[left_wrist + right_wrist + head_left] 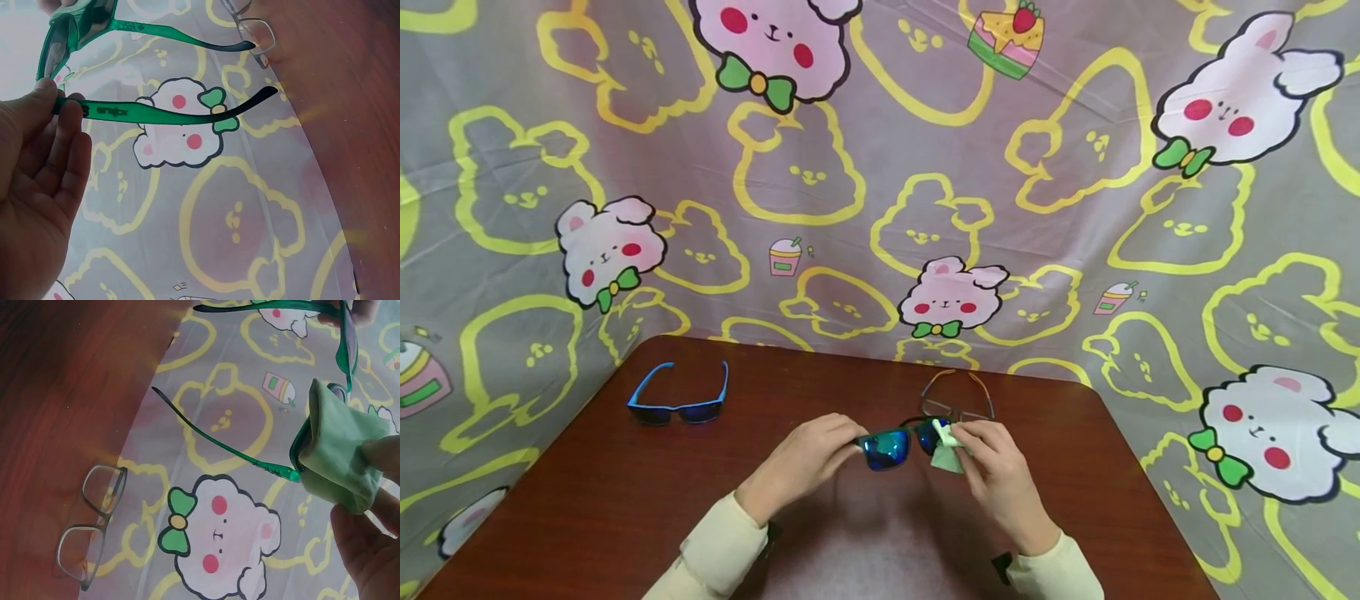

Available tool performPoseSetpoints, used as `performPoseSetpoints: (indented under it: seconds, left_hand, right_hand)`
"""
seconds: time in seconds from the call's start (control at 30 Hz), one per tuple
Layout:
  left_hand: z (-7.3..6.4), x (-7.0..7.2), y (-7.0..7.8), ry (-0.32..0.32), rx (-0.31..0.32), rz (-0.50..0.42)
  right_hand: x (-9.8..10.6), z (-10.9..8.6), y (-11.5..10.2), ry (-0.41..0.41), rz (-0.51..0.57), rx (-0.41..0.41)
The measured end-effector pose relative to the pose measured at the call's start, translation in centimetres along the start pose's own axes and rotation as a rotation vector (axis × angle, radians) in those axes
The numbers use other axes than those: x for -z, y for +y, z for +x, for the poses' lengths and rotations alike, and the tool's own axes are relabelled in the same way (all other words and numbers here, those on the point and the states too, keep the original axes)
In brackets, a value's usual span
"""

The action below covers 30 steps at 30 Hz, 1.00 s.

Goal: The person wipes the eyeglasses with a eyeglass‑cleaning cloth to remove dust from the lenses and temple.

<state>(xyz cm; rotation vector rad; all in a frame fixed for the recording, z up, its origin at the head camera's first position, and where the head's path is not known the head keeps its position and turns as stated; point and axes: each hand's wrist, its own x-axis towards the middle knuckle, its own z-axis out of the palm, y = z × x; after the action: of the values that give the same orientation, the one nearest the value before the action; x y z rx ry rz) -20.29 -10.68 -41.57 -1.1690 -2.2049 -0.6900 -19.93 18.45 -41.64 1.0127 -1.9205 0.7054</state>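
While pinching the green sunglasses (886, 450) at one hinge corner between thumb and fingers of the left hand (801, 457), gripping a green cloth (344, 444) with curled fingers of the right hand (1000, 471), over the lens nearest them. Suspending the sunglasses between both sets of fingers, with mirrored lenses toward the body. Having thin-framed eyeglasses (106, 520) just beyond the right fingers, on the brown table (587, 467), and blue-framed sunglasses (698, 412) well left of the left fingers. Backed, past all fingers, by a printed curtain (1060, 225).

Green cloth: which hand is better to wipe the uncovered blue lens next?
Probably the right hand: it pinches the green cloth, while the left hand holds the green-framed sunglasses.
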Motion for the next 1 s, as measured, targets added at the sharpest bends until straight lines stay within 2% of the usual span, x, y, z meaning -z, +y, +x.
performPoseSetpoints:
  seconds: [0.17,0.33,0.43,0.53,0.63,0.8,1.0]
  left_hand:
    - [0.1,-0.1,0.2,0.038,-0.014,-0.019]
    - [0.2,-0.2,0.4,0.064,-0.005,-0.057]
    - [0.2,-0.1,0.6,0.088,0.020,-0.101]
    - [0.2,0.1,0.7,0.103,0.072,-0.170]
    - [0.2,0.3,0.9,0.111,0.105,-0.220]
    - [0.4,0.3,1.4,0.110,0.101,-0.249]
    - [0.6,0.2,1.9,0.090,0.117,-0.283]
  right_hand:
    - [-0.1,0.1,-0.2,-0.037,-0.036,0.016]
    - [-0.1,0.2,-0.4,-0.025,-0.040,0.028]
    - [-0.1,0.2,-0.5,0.002,-0.025,0.038]
    - [-0.1,0.3,-0.6,0.025,-0.008,0.062]
    - [-0.1,0.4,-0.6,0.053,0.002,0.092]
    - [-0.1,0.6,-0.6,0.090,-0.016,0.120]
    - [0.0,0.5,-0.7,0.076,-0.040,0.122]
